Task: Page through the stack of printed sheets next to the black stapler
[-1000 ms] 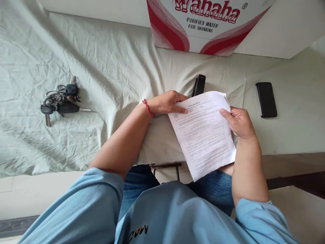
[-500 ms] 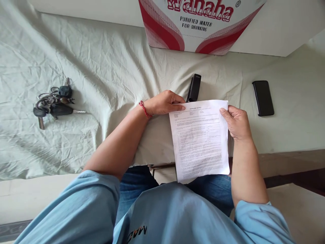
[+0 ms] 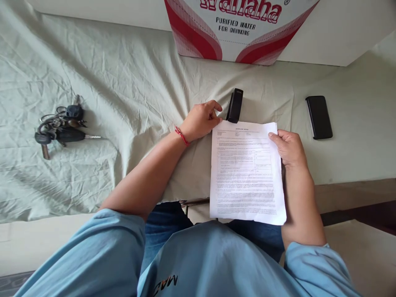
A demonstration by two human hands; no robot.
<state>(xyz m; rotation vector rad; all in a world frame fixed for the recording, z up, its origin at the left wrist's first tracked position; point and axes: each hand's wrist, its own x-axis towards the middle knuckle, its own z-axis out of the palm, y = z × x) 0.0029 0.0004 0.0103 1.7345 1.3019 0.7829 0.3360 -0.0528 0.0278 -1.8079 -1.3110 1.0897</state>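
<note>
White paper, a printed sheet, lies half on the cloth at the table's near edge and half over the lap; the right hand pinches its right edge near the top, thumb on the print, while the left hand is off it, fingers loosely curled and holding nothing, just beside the stapler. The sheet looks squared up, the stapler untouched; keys lie towards the left edge, a phone towards the right, a box at the back.
</note>
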